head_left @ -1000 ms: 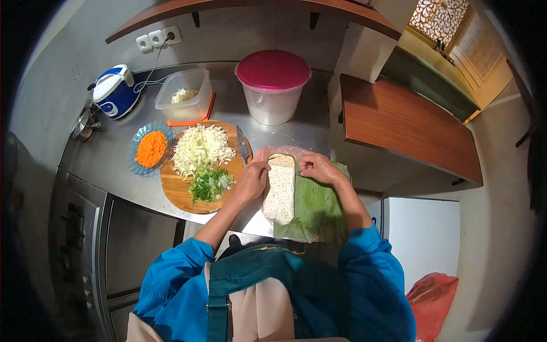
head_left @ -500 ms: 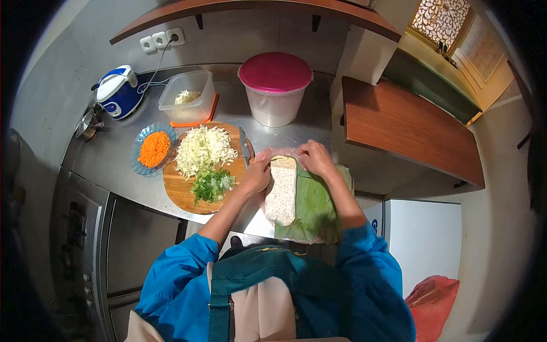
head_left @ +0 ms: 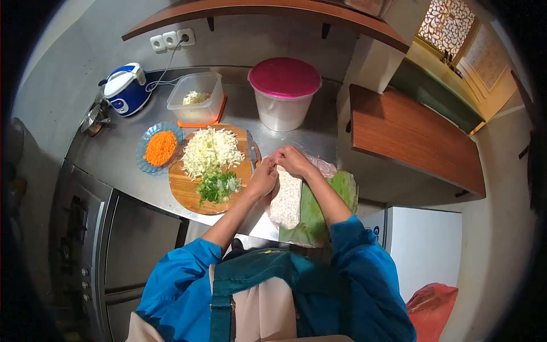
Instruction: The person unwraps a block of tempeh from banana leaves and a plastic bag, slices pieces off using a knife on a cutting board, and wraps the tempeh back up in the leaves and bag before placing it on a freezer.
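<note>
A pale, speckled block of tempeh (head_left: 286,199) lies lengthwise on the counter, along the left side of a green banana leaf (head_left: 315,214). Pinkish clear plastic wrapper (head_left: 323,166) shows beyond the leaf. My left hand (head_left: 264,178) is closed at the tempeh's far left corner. My right hand (head_left: 294,162) reaches over the far end, its fingertips meeting the left ones. Both pinch at the wrapper's edge; the exact grip is partly hidden by the fingers.
Left of the hands, a round wooden board (head_left: 183,191) holds shredded cabbage (head_left: 208,151), sliced green onion (head_left: 217,187) and a knife (head_left: 251,149). Grated carrot (head_left: 160,148) fills a glass plate. Behind stand a plastic box (head_left: 196,102), a pink-lidded bucket (head_left: 283,100) and a rice cooker (head_left: 125,91).
My right hand has moved left across the tempeh's far end to meet my left hand. The plastic stretched between them has gathered, and the head view has shifted slightly.
</note>
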A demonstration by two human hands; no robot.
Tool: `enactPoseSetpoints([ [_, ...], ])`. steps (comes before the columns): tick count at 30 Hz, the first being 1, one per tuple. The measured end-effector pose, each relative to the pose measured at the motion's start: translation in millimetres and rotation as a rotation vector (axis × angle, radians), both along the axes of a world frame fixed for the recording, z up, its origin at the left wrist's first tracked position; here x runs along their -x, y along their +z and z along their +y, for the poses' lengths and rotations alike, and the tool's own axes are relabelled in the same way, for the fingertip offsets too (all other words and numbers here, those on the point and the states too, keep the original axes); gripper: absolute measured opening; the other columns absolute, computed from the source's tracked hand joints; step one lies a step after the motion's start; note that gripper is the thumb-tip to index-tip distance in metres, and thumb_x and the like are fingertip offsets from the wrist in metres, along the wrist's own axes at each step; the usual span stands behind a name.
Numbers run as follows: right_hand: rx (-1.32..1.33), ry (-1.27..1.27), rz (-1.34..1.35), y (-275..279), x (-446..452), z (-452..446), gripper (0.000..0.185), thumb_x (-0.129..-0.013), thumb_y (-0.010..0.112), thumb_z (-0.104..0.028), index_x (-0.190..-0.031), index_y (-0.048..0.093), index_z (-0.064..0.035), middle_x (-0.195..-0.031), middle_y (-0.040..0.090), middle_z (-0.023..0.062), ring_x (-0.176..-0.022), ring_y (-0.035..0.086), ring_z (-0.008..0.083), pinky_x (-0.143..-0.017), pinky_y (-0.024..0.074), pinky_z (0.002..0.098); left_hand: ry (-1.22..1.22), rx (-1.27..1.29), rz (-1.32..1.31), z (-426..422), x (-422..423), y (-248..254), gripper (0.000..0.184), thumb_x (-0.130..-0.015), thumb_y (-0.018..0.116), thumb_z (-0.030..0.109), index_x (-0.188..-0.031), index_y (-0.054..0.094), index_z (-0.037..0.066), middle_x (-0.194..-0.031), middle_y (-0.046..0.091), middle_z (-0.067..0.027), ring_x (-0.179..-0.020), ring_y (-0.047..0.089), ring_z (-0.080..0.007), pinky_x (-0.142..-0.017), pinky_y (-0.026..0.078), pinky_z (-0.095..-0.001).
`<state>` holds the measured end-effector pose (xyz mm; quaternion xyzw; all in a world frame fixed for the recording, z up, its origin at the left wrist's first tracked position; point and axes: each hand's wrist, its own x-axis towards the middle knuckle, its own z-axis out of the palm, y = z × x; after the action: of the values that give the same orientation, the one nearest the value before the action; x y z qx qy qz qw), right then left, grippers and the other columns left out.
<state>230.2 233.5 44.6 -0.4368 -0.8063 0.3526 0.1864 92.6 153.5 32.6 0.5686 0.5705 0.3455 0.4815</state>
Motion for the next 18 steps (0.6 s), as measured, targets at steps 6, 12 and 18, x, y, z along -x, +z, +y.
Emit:
enactPoseSetpoints([
  [6, -0.024, -0.208, 0.150, -14.5, -31.3, 21.7, 0.011, -0.079, 0.054, -0.009, -0.075, 0.055, 0.0010, -0.065, 0.058, 0.0070, -0.059, 0.055, 0.0156, -0.054, 0.0445, 0.0302, 0.001, -0.724, 0.530, -14.5, -3.9, 2.6, 0.060, -0.077, 0.061, 0.015, -0.125, 0.035, -0.007, -0.097, 0.060, -0.0226, -0.088, 0.059, -0.0367, -0.076, 0.046, -0.0411],
  [12, 0.275, -0.414, 0.142, -21.7, -61.4, 0.5, 0.006, -0.081, 0.045, -0.002, -0.077, 0.050, -0.0031, -0.062, 0.054, 0.0045, -0.051, 0.052, 0.0098, -0.041, 0.0386, 0.0244, -0.068, -0.108, 0.369, -21.7, -7.2, 14.8, 0.064, -0.072, 0.070, 0.026, -0.118, 0.041, -0.007, -0.092, 0.062, -0.0189, -0.086, 0.061, -0.0303, -0.077, 0.046, -0.0361],
  [18, 0.245, -0.396, 0.282, -14.4, -73.0, -13.4, 0.005, -0.077, 0.052, -0.001, -0.078, 0.057, 0.0005, -0.061, 0.054, 0.0032, -0.052, 0.051, 0.0088, -0.044, 0.0391, 0.0242, -0.045, 0.059, 0.238, -18.7, -9.6, 0.0, 0.046, -0.069, 0.071, 0.029, -0.097, 0.057, -0.005, -0.084, 0.063, -0.0156, -0.079, 0.062, -0.0260, -0.072, 0.047, -0.0341],
])
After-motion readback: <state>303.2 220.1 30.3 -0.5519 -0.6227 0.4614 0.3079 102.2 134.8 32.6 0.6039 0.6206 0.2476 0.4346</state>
